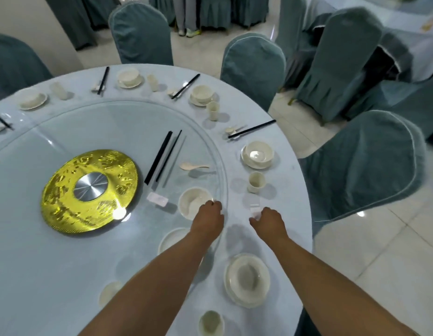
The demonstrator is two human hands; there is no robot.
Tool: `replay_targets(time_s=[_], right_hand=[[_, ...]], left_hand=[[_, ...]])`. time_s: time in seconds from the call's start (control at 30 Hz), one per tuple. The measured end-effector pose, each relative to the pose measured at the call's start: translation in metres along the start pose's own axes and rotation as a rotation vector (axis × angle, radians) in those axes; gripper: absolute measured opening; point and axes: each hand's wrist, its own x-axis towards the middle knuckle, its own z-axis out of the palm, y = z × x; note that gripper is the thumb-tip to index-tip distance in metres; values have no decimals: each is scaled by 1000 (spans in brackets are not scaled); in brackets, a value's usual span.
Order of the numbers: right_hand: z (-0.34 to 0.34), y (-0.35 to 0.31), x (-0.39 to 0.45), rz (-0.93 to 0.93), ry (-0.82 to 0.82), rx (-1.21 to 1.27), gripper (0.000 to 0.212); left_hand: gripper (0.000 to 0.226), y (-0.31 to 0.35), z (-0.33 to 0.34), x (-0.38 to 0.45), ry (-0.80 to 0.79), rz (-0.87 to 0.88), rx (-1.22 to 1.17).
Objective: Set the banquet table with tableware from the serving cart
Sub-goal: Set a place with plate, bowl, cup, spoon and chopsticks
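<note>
Head view: left hand (208,215) reaches over the glass turntable (65,263), fingers curled onto the near rim of a white bowl (192,202) sitting near the turntable's edge; right hand (267,220) pinches a small white chopstick rest (255,210) on the tablecloth just outside the turntable, below a cup (256,181). On the turntable lie black chopsticks (159,157), a spoon (192,166), another rest (157,198) and a gold centre disc (89,190); a bowl-on-saucer set (246,280) sits nearer the person, between the arms.
</note>
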Motion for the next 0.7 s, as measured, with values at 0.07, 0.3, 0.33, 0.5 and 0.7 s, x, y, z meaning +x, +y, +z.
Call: replay_targets(time_s=[0.07,0.3,0.33,0.5,0.7], right_hand=[[4,12,3,30,-14,13,37],[26,36,12,98,-74,6,46],[30,37,13,104,-87,5,46],[41,33,20,118,-118,-17,46],[46,29,18,148,-123,16,50]], left_hand=[[31,8,13,3,-61,19,39],[23,4,43,8,-214,29,383],[23,2,45,8,-222,29,417],[32,0,41,16,-222,-3,512],[35,2,39,10,-242,19,565]])
